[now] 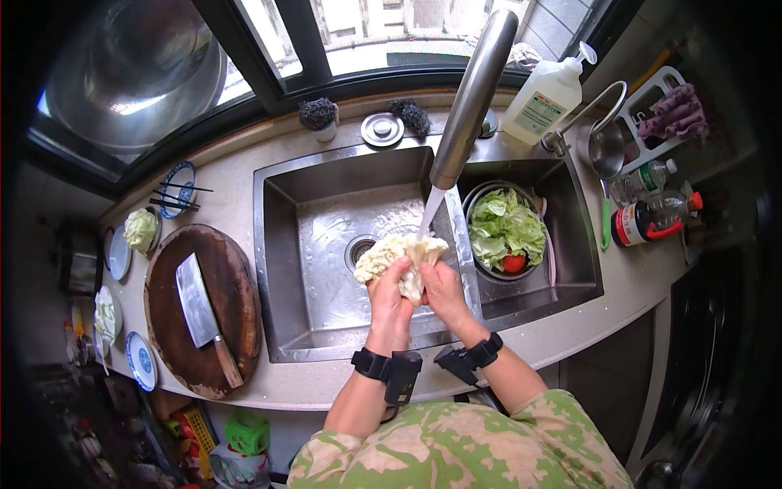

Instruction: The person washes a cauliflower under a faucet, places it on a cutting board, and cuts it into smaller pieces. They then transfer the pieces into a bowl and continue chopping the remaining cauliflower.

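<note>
On the left we see a round wooden board (235,285) with a cleaver (195,306) lying on it, the handle angled toward the counter's near edge. Just right of the board we meet the side rim of the left basin (283,244); its wet floor leaves a broad stretch of room between that wall and the hands. The drain (357,249) sits just beyond the left hand (389,289), which cups a cauliflower (395,257) from the near left, thumb laid across the top. We see the cauliflower between and in front of the hands, over this basin, clamped by both; how high it is above the floor we cannot tell. The right hand (441,289) closes on its near right side, fingers curled, close beside the left. Both forearms come over the front rim, black straps at the wrists. From the faucet (468,106) water falls onto the cauliflower. Just right of it we find the divider (461,244), the tightest edge, then the right basin (578,244), where a bowl (473,247) holds leafy greens (505,224) and a tomato (513,262).
</note>
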